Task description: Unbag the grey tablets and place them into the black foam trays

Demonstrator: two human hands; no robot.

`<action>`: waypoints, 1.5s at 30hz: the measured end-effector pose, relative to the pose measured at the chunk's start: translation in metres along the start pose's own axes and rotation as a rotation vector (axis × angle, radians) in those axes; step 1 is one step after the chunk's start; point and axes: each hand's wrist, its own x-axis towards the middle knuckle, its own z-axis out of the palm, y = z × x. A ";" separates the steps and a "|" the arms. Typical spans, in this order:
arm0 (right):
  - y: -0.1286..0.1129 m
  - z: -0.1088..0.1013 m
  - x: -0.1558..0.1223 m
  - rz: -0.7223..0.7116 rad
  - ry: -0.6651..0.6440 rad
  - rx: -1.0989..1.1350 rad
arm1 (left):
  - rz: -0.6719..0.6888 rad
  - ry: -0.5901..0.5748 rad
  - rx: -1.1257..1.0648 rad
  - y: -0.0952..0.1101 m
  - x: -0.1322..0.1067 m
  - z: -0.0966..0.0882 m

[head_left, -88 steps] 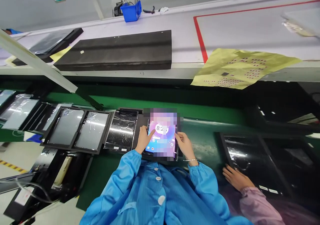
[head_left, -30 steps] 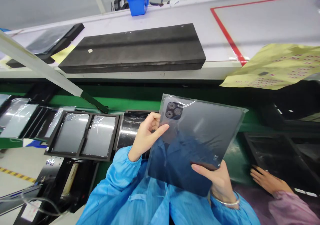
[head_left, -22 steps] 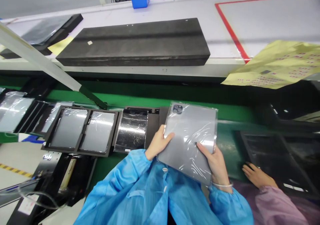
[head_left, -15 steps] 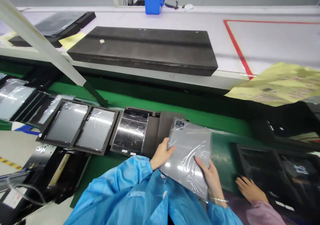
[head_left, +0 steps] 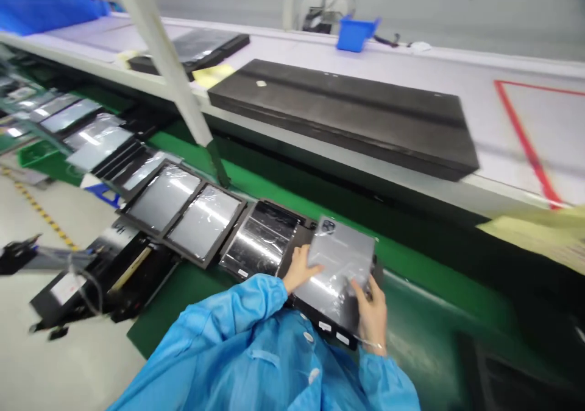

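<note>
A grey tablet (head_left: 340, 259) in clear film, its camera block at the upper left corner, is held between both hands with its back facing up. My left hand (head_left: 301, 269) grips its left edge, thumb lying on the back. On the right edge, my right hand (head_left: 372, 307) grips it with the thumb on top. Beneath the tablet shows the dark end of a foam tray (head_left: 326, 326) with two small white labels. Just left of it, a black glossy tablet (head_left: 262, 240) in film lies in the same tray.
Another foam tray (head_left: 159, 235) with two film-covered tablets lies to the left, with several more beyond. A white post (head_left: 171, 70) stands ahead on the left. Across the shelf (head_left: 457, 76) lies a long black foam block (head_left: 342, 115); a yellow sheet (head_left: 543, 234) hangs over its edge.
My view has swung left, so the scene sits further right. The tablet has come down over the tray's right side, still in both hands. Another person's hand at right has left view.
</note>
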 end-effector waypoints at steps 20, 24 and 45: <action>-0.058 0.013 -0.052 0.113 -0.255 0.184 | 0.002 0.341 -0.423 -0.009 -0.075 -0.283; -0.048 0.007 -0.048 0.178 -0.163 0.197 | -0.066 0.465 -0.253 -0.029 -0.073 -0.376; 0.049 0.013 -0.011 -0.215 0.198 -0.526 | 0.346 0.262 0.201 -0.009 0.015 -0.136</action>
